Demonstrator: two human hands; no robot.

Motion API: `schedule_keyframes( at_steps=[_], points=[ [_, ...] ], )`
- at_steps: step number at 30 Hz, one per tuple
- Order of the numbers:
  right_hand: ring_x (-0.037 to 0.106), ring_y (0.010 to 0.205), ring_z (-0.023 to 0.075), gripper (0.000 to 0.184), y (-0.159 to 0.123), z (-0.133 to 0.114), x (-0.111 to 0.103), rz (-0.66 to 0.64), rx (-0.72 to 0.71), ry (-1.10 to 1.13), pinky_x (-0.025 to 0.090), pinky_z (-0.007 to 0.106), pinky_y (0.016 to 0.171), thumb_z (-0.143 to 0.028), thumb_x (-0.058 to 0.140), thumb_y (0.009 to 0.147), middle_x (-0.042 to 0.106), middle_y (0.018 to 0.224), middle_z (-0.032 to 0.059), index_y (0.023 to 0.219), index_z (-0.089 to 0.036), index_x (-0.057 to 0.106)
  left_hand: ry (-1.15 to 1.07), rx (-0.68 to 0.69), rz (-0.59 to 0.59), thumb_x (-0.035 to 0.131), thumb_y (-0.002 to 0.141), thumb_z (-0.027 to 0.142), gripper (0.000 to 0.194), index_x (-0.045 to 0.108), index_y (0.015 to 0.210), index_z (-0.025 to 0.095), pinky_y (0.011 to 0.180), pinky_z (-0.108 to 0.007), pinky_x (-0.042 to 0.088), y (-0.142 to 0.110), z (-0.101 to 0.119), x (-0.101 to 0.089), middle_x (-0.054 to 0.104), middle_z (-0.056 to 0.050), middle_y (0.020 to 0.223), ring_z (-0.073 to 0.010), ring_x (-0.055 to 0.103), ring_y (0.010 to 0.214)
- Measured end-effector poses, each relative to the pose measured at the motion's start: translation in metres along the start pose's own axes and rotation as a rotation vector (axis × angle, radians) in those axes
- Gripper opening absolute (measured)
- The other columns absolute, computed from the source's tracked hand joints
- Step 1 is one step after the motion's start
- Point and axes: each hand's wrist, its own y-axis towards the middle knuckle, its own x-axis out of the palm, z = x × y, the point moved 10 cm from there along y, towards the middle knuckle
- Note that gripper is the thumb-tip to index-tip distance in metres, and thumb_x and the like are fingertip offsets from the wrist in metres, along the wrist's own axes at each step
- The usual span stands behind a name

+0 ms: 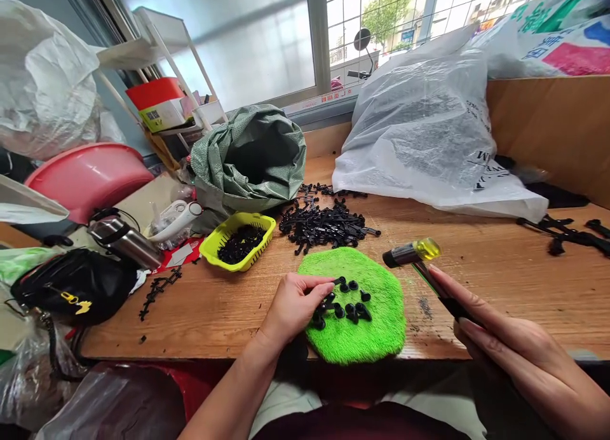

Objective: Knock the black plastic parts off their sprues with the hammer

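My left hand (298, 303) pinches a small black plastic part (339, 280) over a fuzzy bright green pad (381, 338). Several more black plastic pieces (351, 311) with round caps lie on the pad around its fingertips. To the right, my right hand (505, 338) is closed round the dark handle of a mallet (405, 254). The mallet has a black face at one end and a clear yellow one at the other. Its head is raised just right of the pad, apart from the black pieces.
Behind the pad lies a heap of black parts (328, 224). A yellow basket (210, 252) of small black pieces stands left of it, before an open green woven sack (214, 154). A white plastic bag (429, 128) sits at the back right. A steel flask (126, 240) and black pouch (71, 284) are left.
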Motion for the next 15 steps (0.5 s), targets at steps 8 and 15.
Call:
schedule_keyframes(
  at_steps=[8,15],
  points=[
    [0.037,0.128,0.0164,0.052,0.001,-0.021,0.015,-0.124,-0.139,0.008,0.030,0.026,0.101,-0.028,0.035,0.099,0.039,0.146,-0.0087,0.148,-0.042,0.028,0.211,0.038,-0.003,0.059,0.081,0.027,0.026,0.075,0.098,0.015,0.065,-0.028,0.048,-0.003,0.011,0.001,0.075,-0.007,0.089,-0.0209,0.068,0.072],
    [0.048,0.121,0.0154,0.052,0.020,-0.055,0.019,-0.194,-0.248,-0.073,0.043,0.021,0.093,-0.024,0.031,0.100,0.044,0.142,-0.0081,0.149,-0.041,0.025,0.403,0.110,-0.015,0.057,0.084,0.030,0.026,0.075,0.101,0.022,0.075,-0.029,0.050,-0.004,0.024,-0.001,0.074,-0.005,0.100,-0.0214,0.070,0.084]
  ],
)
